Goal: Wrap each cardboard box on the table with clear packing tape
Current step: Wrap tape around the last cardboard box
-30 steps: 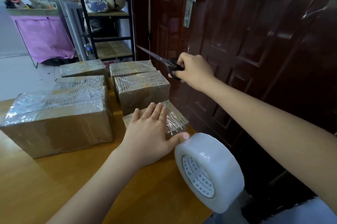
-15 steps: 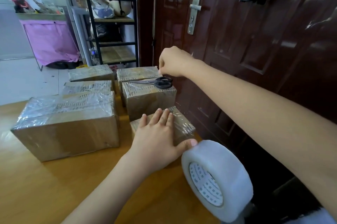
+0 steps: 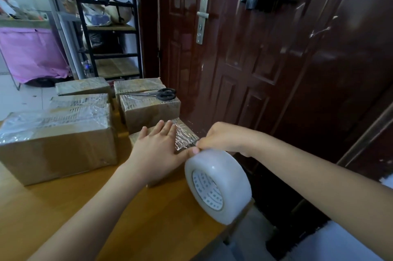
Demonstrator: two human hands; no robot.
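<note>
Risk noted: left hand [image 3: 157,150] lies flat with fingers straight on the small cardboard box [image 3: 182,133] at the bench [image 3: 63,207] edge, right hand [image 3: 221,139] fingers pinching the crinkled tape end (tape roll [image 3: 217,184] just beside), which may wrinkle or stick askew

Bare table [image 3: 63,207] near left; taped boxes [image 3: 57,143] crowding far side; tape roll [image 3: 217,184] at right edge; door [image 3: 265,69] beyond

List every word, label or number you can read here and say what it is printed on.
No text can be read.
Tape roll: blue print rings its inner core, too small and blurred to read.
Cardboard boxes: dark rows of marks under the clear tape on their tops, blurred, not readable.
</note>
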